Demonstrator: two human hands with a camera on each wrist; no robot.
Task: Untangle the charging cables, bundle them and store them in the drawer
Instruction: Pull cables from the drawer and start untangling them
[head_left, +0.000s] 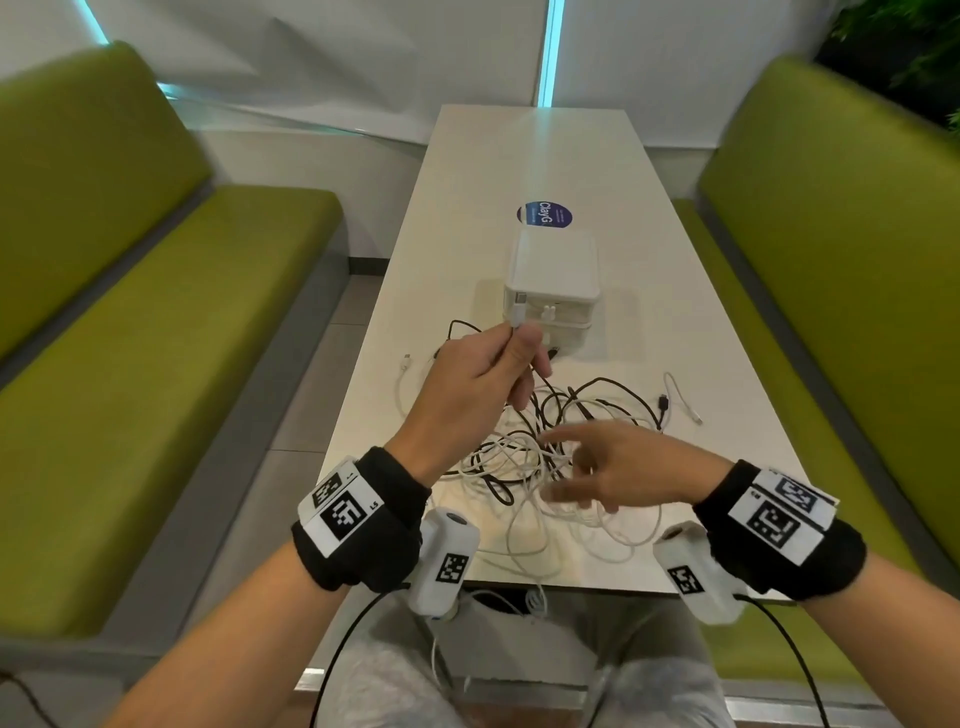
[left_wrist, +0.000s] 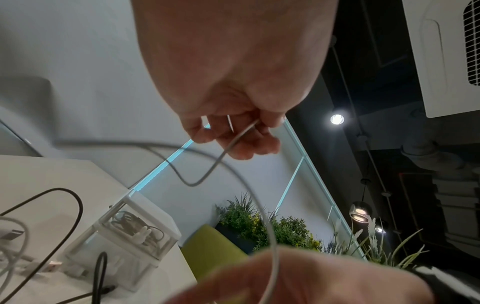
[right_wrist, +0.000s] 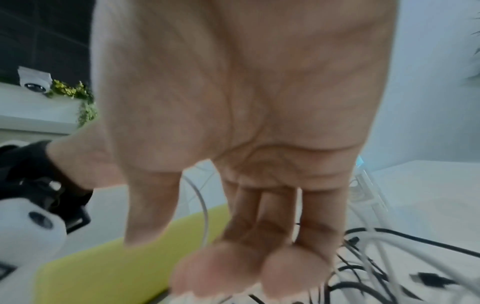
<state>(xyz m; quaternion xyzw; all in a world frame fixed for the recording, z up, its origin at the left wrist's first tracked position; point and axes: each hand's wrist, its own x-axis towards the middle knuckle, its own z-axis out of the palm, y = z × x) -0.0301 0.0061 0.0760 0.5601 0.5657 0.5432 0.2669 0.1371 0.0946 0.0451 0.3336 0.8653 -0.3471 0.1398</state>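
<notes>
A tangle of white and black charging cables (head_left: 540, 462) lies on the near part of the white table (head_left: 519, 156). My left hand (head_left: 519, 335) is raised above it and pinches one white cable (left_wrist: 228, 148) just below its plug, between thumb and fingers (left_wrist: 249, 127). My right hand (head_left: 571, 467) hovers over the tangle with fingers spread, gripping nothing; the white cable runs down past it (right_wrist: 205, 209). Behind stands a small white drawer box (head_left: 550, 280), drawers shut; cables show inside its upper drawer (left_wrist: 130, 230).
Green benches flank the table on the left (head_left: 156, 338) and right (head_left: 831, 260). A blue round sticker (head_left: 544, 214) lies behind the box. Loose plug ends lie at the left (head_left: 407, 361) and right (head_left: 664, 402). A white loop (head_left: 535, 597) hangs over the near edge.
</notes>
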